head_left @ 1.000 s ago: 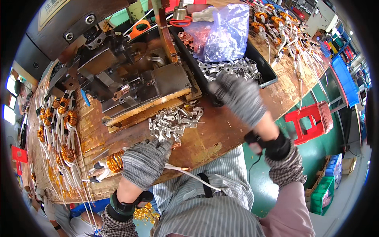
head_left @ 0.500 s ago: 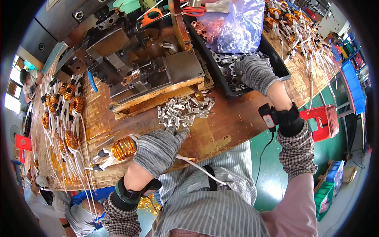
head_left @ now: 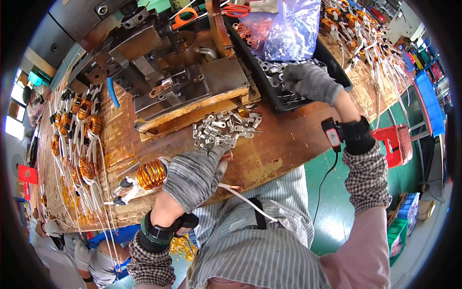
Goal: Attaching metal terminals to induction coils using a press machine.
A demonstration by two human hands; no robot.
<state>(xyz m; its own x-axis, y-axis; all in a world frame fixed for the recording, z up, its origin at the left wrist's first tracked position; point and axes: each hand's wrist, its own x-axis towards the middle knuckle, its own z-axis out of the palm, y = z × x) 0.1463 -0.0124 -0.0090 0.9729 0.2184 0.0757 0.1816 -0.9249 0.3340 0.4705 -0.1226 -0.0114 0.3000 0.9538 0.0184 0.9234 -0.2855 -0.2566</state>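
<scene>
My left hand (head_left: 196, 172), in a grey knit glove, is closed around the white-sleeved leads of a copper-wound ring coil (head_left: 151, 175). The coil lies on the bench just left of it. A bare copper end (head_left: 227, 155) shows at its fingertips, and a white lead (head_left: 248, 204) runs out below over my apron. Just beyond lies a heap of silver cable lugs (head_left: 222, 126). My right hand (head_left: 312, 84), gloved alike, is over a black tray (head_left: 340, 77) of loose lugs, fingers curled down; whatever its fingertips pinch is hidden.
A steel press fixture (head_left: 192, 89) stands behind the heap, a copper-coloured lug in it. A clear plastic bag (head_left: 291, 36) rests in the tray. More ring coils with trailing leads lie at left (head_left: 86, 125) and far right (head_left: 353, 21). Orange-handled scissors (head_left: 185, 18) lie behind.
My left hand has turned slightly, its fingertips nearer the lug heap, and a copper end now shows there. My right hand has stayed in the tray, its fingers more curled.
</scene>
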